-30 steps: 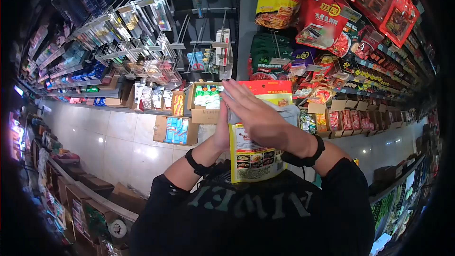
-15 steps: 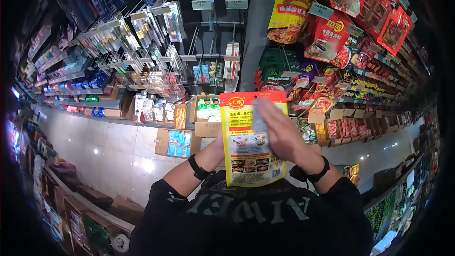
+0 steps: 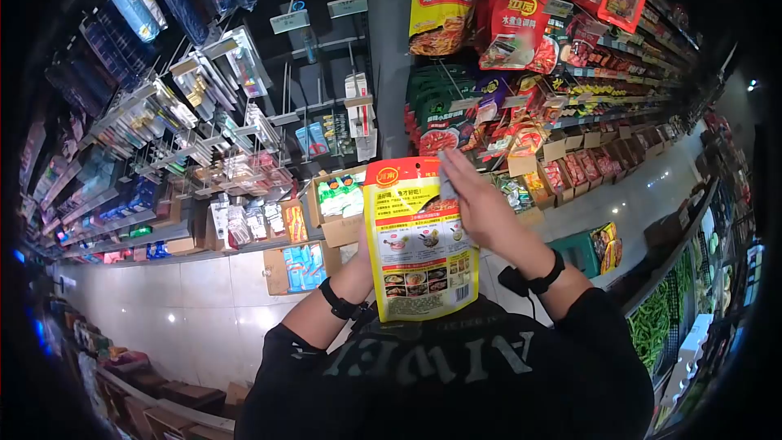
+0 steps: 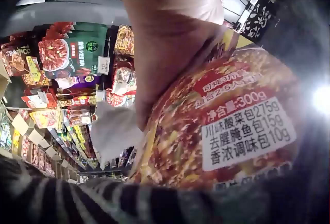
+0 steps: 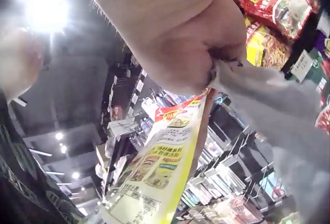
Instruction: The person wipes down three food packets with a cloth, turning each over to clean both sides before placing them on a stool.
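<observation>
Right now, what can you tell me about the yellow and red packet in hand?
The packet looks like flexible plastic: red top band with oval logo, yellow borders, printed food pictures, barcode at lower right. The other face shows food and reads 300g. In the head view its top leans slightly left; the left hand is mostly hidden behind it, the right hand holding a grey cloth against its upper right.
</observation>
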`<state>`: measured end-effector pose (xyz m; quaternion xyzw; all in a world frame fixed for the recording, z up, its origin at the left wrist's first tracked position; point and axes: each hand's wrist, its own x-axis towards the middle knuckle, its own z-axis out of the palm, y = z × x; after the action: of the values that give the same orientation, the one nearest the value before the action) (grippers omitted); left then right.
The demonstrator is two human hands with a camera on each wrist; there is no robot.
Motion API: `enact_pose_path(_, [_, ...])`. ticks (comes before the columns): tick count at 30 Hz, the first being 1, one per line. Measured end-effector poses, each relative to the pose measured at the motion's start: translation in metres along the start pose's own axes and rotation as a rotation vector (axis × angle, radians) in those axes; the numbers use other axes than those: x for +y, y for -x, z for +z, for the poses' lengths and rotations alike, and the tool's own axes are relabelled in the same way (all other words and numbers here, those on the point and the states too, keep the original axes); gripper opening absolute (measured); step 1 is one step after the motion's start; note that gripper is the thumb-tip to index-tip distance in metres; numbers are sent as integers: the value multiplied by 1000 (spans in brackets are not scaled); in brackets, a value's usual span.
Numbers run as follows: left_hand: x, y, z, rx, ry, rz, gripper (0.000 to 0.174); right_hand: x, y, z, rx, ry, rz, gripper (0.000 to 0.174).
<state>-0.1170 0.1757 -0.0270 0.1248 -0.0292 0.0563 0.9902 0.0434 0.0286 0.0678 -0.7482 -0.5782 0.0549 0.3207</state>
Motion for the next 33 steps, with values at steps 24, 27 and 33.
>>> enact_pose_path(24, [-74, -86, 12, -6, 65, -174, 66, 44, 67, -80, -37, 264, -394, 59])
enact_pose_path(27, [-92, -110, 14, -3, 59, -196, 65, 93, 85, -107, -37, 317, -434, 57])
enact_pose_path(33, [-129, -153, 21, -13, 47, -231, 63, 121, 61, -150, 247, 275, -221, 54])
